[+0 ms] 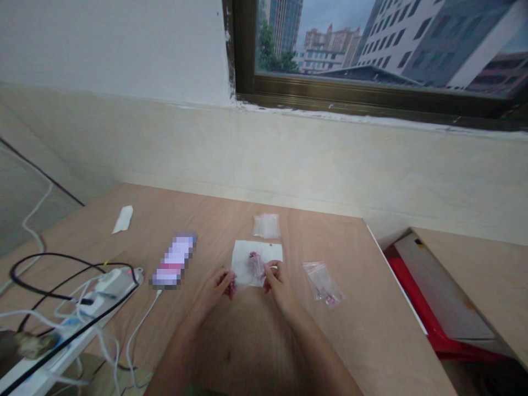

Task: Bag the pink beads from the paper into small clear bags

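Observation:
My left hand (pixel 220 285) and my right hand (pixel 277 279) rest on the wooden table (pixel 363 308), both pinched on a small clear plastic bag (pixel 249 274). The bag lies over a white paper sheet (pixel 258 256). Small pink pieces (pixel 253 258) sit on the sheet by my right fingers, and a pink bit shows at my left fingertips. Another clear bag with pink pieces (pixel 322 283) lies to the right of my right hand. An empty-looking clear bag (pixel 267 226) lies beyond the sheet.
A pixelated phone-like object (pixel 174 260) lies left of the sheet. A white power strip (pixel 113 281) with tangled black and white cables fills the left edge. A white scrap (pixel 123 219) lies far left. A red and grey object (pixel 429 308) stands beside the table's right edge.

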`<action>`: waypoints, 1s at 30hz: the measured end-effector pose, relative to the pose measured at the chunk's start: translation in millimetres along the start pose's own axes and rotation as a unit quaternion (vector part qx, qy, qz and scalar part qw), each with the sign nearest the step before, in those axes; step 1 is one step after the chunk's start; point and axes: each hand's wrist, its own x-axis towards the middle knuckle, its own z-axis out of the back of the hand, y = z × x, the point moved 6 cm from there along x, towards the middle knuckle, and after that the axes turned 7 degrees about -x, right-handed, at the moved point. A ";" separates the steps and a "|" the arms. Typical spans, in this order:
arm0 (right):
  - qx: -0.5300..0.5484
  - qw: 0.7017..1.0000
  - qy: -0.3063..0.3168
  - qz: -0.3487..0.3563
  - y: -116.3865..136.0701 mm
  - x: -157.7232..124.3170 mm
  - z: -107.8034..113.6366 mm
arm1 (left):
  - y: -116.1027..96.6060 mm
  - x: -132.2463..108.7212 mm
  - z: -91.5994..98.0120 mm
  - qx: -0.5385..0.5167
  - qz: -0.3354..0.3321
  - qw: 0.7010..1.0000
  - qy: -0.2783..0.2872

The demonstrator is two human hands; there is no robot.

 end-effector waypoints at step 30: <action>-0.022 0.995 0.065 -0.076 -56.2 29.0 -19.1 | 0.8 12.3 44.7 -0.013 -0.014 0.994 -0.111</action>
